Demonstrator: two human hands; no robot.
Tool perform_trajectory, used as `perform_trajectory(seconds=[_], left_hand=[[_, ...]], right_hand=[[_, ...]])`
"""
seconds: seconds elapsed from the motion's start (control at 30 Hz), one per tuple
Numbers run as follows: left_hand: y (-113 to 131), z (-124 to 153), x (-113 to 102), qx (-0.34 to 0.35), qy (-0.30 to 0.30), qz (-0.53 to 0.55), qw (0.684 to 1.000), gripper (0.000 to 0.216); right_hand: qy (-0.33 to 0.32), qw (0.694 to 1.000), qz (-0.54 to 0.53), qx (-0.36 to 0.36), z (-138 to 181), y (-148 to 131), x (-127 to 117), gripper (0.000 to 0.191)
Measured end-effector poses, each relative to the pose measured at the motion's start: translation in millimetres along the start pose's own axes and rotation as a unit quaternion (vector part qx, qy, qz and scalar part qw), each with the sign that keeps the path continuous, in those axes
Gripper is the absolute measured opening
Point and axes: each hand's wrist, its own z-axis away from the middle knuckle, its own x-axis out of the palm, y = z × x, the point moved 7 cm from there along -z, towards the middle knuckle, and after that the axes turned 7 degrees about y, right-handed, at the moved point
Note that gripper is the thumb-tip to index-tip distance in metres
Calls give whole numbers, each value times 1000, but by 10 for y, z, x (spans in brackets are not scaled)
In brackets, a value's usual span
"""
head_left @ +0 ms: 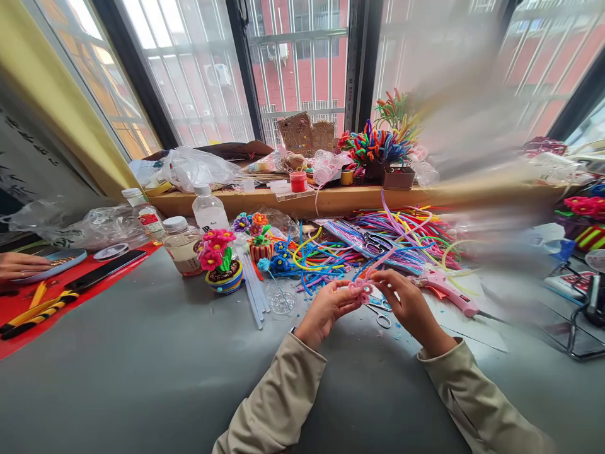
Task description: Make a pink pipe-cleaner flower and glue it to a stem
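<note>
My left hand and my right hand meet above the grey table, both pinching a small pink pipe-cleaner flower. A long pink pipe-cleaner strand runs up from the flower toward the pile behind. Both wrists wear beige sleeves. A pink glue gun lies just right of my right hand, and small scissors lie on the table under my hands.
A heap of coloured pipe cleaners spreads behind my hands. Finished flower pots, clear sticks and bottles stand to the left. Another person's hand rests at the far left on a red mat. The right side is blurred.
</note>
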Motion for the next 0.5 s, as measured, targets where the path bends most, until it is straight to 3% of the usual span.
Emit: perform_trajectory(seconds=[0.2,0.5], left_hand=[[-20,8,21,-27,-12,0,1000,29],[-34,15,7,-40,2,7,999,30]], right_hand=[[13,987,79,-136,70,-176,-19,24],[41,962,134,-234,127,-332,-59,20]])
